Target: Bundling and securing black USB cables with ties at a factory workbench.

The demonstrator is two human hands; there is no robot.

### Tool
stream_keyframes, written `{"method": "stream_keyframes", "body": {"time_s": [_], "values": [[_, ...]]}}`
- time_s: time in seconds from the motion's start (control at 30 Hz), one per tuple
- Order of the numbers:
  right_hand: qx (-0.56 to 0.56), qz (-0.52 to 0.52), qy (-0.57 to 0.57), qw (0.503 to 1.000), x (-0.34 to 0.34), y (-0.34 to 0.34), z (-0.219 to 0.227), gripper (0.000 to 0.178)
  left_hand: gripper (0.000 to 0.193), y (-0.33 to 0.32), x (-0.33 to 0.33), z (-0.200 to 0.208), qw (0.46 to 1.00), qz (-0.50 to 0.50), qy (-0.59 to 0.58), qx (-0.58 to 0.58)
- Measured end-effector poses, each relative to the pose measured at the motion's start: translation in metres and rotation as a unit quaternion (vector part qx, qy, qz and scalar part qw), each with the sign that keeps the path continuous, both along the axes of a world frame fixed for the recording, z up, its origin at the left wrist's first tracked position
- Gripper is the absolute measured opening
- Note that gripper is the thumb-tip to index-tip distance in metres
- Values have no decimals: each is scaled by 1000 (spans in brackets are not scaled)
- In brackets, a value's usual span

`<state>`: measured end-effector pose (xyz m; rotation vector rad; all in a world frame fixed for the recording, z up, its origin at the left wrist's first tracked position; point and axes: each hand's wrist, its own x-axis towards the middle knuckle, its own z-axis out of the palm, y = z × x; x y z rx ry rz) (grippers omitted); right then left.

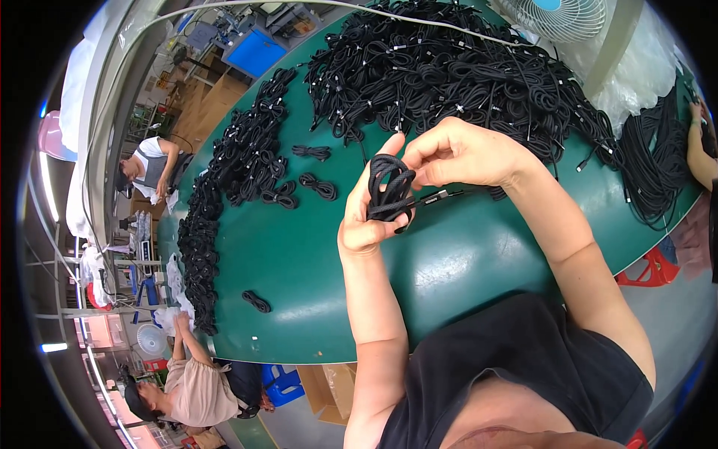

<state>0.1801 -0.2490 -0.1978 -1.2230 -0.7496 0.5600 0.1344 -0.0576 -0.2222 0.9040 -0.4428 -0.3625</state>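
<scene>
My left hand (360,224) is closed around a small coil of black braided cable (390,188), its thumb at the lower side and its fingers behind the loops. My right hand (475,153) is at the coil's right edge, with thumb and fingertips curled in a pinch against the cable. A cable end with a metal connector (440,197) sticks out to the right, below my right hand. Left of my hands, several tied cable bundles, one of them a small bundle (318,187), lie on the green table (299,247).
A large heap of black cables (449,75) covers the table's far side. A long row of bundles (198,247) follows the left edge. Long cable hanks (651,161) hang at the right, near another person's arm (701,150). Two people work at the left. A fan (561,16) stands beyond the heap.
</scene>
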Motion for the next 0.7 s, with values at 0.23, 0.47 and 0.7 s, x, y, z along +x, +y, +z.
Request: {"method": "stream_keyframes", "body": {"time_s": [0.23,0.47,0.7], "values": [[-79,42,-41,995,2,-2,-5,9,102,-1,-4,6,985,-11,-40,165],[-124,129,-184,966,6,-15,1,11,103,-8,-12,15,912,-43,-189,361],[-126,67,-284,948,-8,-11,7,9,104,-8,-13,16,926,-49,-167,336]]}}
